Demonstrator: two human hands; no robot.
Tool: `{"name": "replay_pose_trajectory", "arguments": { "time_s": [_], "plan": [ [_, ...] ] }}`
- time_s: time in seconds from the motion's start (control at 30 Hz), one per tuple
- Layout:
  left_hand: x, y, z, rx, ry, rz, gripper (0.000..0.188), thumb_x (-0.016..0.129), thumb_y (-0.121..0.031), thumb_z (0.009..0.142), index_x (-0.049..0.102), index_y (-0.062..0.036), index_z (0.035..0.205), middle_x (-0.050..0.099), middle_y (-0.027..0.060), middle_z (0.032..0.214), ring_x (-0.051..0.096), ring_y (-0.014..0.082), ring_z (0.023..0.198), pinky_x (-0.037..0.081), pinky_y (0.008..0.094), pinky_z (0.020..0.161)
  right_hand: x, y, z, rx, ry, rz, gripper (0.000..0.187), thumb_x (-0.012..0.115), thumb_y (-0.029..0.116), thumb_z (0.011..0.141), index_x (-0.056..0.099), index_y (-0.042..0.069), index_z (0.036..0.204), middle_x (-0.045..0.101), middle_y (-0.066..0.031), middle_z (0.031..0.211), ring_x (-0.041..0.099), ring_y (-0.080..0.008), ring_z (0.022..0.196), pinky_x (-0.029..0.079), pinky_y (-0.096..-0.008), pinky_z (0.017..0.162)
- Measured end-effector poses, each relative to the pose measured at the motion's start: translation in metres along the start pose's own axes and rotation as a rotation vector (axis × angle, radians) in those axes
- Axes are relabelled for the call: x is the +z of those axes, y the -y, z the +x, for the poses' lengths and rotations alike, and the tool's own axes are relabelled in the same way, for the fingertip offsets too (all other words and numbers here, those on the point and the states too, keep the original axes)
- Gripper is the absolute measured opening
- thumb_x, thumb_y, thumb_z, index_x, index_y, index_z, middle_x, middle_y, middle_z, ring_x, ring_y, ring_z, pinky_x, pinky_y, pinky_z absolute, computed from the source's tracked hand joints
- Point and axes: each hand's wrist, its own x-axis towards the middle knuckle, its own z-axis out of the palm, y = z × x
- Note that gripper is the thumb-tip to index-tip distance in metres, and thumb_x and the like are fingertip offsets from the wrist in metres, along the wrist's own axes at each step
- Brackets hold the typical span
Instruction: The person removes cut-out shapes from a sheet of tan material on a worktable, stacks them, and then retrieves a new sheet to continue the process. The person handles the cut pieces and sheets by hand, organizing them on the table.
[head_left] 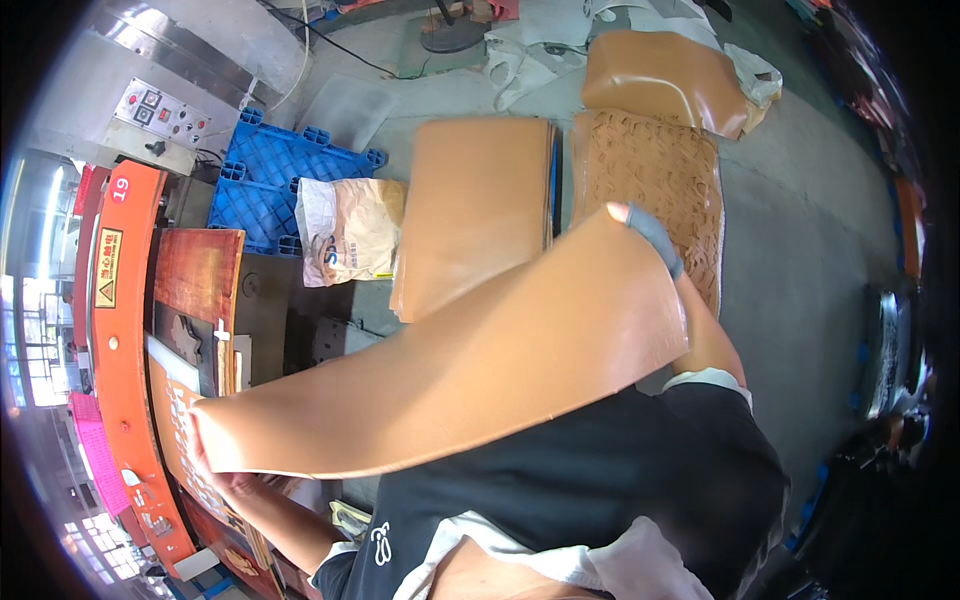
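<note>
**Big tan sheet (450, 365) up in the air, one hand on each end**

So both hands are on this thing and they're well apart. The left hand (205, 467) has hold of the left end, low down, right beside the orange machine (125, 370). The right hand (655, 242) is clamped on the far right corner, wearing something grey, with a bare fingertip poking out over the edge. Can't see what the rest of the fingers are doing behind it.

The sheet sags and curves between them, right in front of the person's black shirt (600, 480). It's covering the near part of a stack (480, 205) of similar tan sheets; can't tell if they touch.

Just right of that stack there's a textured pile (650, 160), brown with wavy bits all over, and a glossy bent piece (660, 75) at its far end. White scraps (520, 75) lie on the floor (810, 260) nearby.

Over on the left: a paper sack (350, 235) beside the stack, a blue pallet (290, 175) behind it, plus a pink basket (100, 450) past the machine.
</note>
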Motion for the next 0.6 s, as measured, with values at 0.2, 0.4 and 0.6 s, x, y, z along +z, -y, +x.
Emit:
{"name": "replay_pose_trajectory", "arguments": {
  "time_s": [0.2,0.4,0.6],
  "plan": [
    [-0.024,0.042,0.081,-0.225,-0.034,0.047,0.024,0.049,-0.024,0.094,0.059,-0.0037,0.102,0.063,0.0081,0.090,0.061,0.0192,0.082,0.049,0.0331,0.076,-0.002,-0.015,0.067,0.188,-0.233,-0.187,0.024,0.054,0.028,0.089,0.060,0.005,0.091,0.060,-0.0045,0.080,0.057,-0.0130,0.074,0.048,-0.0279,0.069],
    [0.003,0.056,0.261,-0.191,0.139,-0.017,0.025,0.056,-0.023,0.088,0.059,-0.0038,0.104,0.061,0.0094,0.096,0.056,0.0278,0.097,0.042,0.0434,0.088,0.010,0.069,0.225,-0.060,-0.113,0.084,0.017,0.047,0.019,0.091,0.055,0.005,0.085,0.057,-0.0035,0.076,0.056,-0.0123,0.070,0.046,-0.0236,0.057],
    [0.019,-0.018,0.367,0.031,0.487,-0.040,0.031,0.050,-0.020,0.092,0.054,0.0014,0.114,0.056,0.0171,0.117,0.053,0.0311,0.110,0.036,0.0480,0.098,0.045,0.182,0.242,-0.412,-0.106,-0.066,0.019,0.044,0.017,0.092,0.055,0.003,0.085,0.056,-0.0029,0.075,0.055,-0.0121,0.071,0.047,-0.0249,0.063]
  ]
}}
